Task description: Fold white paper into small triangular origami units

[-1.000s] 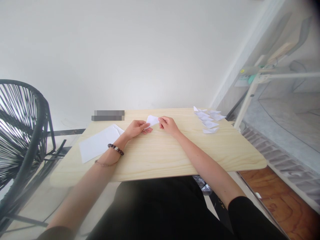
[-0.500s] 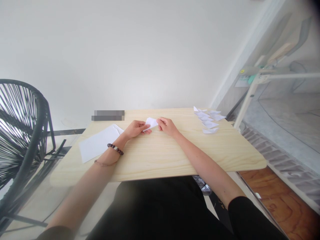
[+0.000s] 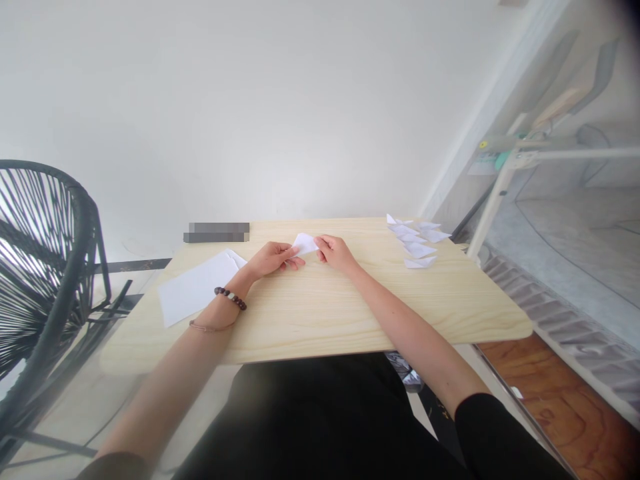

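A small folded piece of white paper (image 3: 305, 244) is held above the middle of the table (image 3: 310, 313). My left hand (image 3: 274, 259) pinches its left end between thumb and fingers. At the opposite end, my right hand (image 3: 334, 252) grips the paper with thumb and forefinger. Several folded white paper boats (image 3: 417, 248) stand grouped on the right part of the table. Flat white paper sheets (image 3: 193, 290) lie on the left, partly behind my left forearm.
A dark, pixelated oblong item (image 3: 216, 233) lies at the table's back left. A black woven chair (image 3: 75, 200) stands left of the table. A white metal frame (image 3: 493, 207) and a bed with a grey ruffled skirt (image 3: 550, 313) are on the right.
The folded paper has tilted and shifted slightly to the right, and the left fingers have moved a little on it. Both hands keep hold; the boats and sheets stay put.
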Motion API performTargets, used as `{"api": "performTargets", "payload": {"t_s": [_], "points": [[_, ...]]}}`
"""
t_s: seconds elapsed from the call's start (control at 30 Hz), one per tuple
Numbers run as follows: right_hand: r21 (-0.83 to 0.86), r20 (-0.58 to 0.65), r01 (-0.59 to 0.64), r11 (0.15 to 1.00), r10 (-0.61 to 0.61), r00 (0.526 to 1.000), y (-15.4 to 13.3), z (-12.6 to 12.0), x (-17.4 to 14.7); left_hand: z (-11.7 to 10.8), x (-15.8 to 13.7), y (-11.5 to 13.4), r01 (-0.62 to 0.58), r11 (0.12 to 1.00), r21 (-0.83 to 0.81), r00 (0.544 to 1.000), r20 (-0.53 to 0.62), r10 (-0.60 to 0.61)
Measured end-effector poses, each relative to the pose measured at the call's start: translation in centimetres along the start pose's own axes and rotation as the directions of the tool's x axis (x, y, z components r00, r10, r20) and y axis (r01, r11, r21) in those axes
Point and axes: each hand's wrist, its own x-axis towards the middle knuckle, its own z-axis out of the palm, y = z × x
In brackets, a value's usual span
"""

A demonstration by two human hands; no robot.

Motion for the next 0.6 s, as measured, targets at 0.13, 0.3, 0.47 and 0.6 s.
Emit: {"api": "performTargets", "payload": {"t_s": [0.13,0.3,0.47,0.6], "points": [[0.052,0.021,-0.011,0.999,0.01,1.0,0.02,-0.05,0.03,-0.21,0.03,-0.15,-0.013,1.0,0.007,1.0,0.01,0.013],[-0.011,0.006,0.011,1.0,-0.011,1.0,-0.14,-0.38,-0.05,0.09,0.04,-0.07,0.007,0.999,0.034,1.0,-0.022,-0.006],[0.045,0.085,-0.04,0.998,0.036,0.996,0.01,-0.49,-0.08,0.34,0.03,-0.02,-0.032,0.992,0.125,0.991,-0.124,0.048],[0.169,0.133,-0.114,0.979,0.092,0.987,-0.07,-0.43,-0.05,0.25,0.19,-0.42,-0.052,0.998,0.04,0.978,-0.2,0.059]]}}
